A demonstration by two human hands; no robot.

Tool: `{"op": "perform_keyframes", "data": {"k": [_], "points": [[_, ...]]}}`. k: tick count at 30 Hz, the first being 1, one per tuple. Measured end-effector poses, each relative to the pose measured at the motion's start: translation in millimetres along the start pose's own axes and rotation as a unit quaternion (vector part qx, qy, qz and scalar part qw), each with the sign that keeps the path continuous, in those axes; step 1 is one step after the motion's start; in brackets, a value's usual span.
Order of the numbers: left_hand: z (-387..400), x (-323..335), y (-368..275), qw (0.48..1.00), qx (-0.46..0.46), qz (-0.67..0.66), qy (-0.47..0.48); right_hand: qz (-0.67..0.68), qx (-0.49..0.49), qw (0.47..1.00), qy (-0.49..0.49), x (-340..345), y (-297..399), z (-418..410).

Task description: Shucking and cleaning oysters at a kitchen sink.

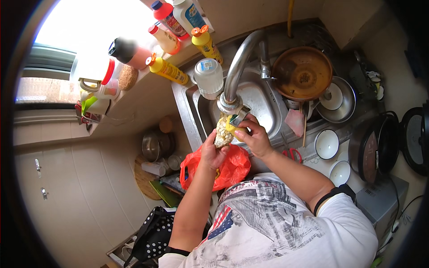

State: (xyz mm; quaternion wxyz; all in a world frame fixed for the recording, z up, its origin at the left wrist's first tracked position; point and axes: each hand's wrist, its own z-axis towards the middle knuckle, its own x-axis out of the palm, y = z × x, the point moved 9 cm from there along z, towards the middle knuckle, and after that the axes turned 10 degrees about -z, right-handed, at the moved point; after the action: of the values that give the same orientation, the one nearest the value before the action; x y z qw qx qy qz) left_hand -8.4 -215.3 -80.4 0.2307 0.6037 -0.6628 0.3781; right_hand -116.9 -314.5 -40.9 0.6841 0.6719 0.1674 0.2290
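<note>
My left hand (pixel 214 152) is closed around the lower end of a lumpy, pale yellow-brown object (pixel 223 134) with a rough surface; I cannot tell what it is. My right hand (pixel 255 136) grips a yellow sponge or cloth (pixel 237 132) with a dark green part, pressed against the object's upper right side. Both hands are just below the metal faucet (pixel 231 104), whose spout end partly covers the yellow piece. Under my hands hangs a red plastic bag (pixel 234 167). Behind them lies the stainless steel sink (pixel 278 117).
Yellow squeeze bottles (pixel 171 72) and other bottles line the sill at upper left. A brown bowl (pixel 303 73) rests on metal bowls at right. Red-handled scissors (pixel 295 154), white bowls (pixel 326 144) and an open rice cooker (pixel 367 152) stand on the right counter.
</note>
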Motion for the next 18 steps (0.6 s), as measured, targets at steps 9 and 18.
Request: {"op": "perform_keyframes", "data": {"k": [9, 18], "points": [[2, -4, -2, 0.999, 0.018, -0.032, -0.011, 0.172, 0.149, 0.973, -0.032, -19, -9, 5], [11, -16, 8, 0.994, 0.05, -0.026, -0.097, -0.352, -0.372, 0.857, 0.058, 38, 81, -20]]}}
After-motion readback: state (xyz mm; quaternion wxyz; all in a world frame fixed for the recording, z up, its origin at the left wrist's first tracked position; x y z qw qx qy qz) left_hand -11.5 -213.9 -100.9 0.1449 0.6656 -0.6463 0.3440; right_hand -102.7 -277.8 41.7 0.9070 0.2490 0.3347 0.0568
